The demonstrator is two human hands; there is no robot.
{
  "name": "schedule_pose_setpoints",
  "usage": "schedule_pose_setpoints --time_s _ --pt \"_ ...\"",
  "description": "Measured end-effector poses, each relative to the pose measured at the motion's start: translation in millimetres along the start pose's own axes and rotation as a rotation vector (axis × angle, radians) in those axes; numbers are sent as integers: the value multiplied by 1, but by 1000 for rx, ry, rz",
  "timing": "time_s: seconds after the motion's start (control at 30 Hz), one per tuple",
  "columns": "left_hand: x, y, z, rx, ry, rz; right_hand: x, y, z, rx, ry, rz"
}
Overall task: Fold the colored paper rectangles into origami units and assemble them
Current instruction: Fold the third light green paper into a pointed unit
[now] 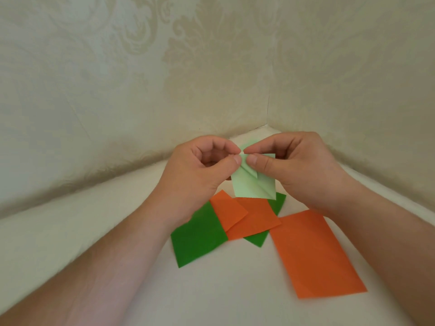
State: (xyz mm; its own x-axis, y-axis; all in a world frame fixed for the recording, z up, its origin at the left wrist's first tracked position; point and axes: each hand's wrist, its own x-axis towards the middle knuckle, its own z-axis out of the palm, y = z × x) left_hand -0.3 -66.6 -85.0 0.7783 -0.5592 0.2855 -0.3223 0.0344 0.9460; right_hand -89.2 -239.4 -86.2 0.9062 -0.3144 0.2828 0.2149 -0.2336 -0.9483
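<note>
folded paper [253, 184]: pale green | flat sheets: orange [315, 252], dark green [197, 238] | wall [141, 67]: cream damask

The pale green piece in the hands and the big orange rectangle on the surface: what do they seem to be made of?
The pale green piece, pinched by the left hand and the right hand, looks like thin matte paper: it holds sharp diagonal creases and layered flaps. The big orange rectangle also looks like thin matte paper: flat, crisp straight edges, no gloss. The exact stock cannot be told.
</note>
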Motion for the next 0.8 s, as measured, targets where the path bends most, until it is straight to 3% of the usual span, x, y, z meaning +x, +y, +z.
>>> schedule_pose_setpoints --time_s 0.4,0.8 --pt "-1 3 0 -134 -23 -87 1 3 -1 -57 -12 -1" --pt "2 0 -5 -7 -45 -58 0 0 -4 -118 -93 87"
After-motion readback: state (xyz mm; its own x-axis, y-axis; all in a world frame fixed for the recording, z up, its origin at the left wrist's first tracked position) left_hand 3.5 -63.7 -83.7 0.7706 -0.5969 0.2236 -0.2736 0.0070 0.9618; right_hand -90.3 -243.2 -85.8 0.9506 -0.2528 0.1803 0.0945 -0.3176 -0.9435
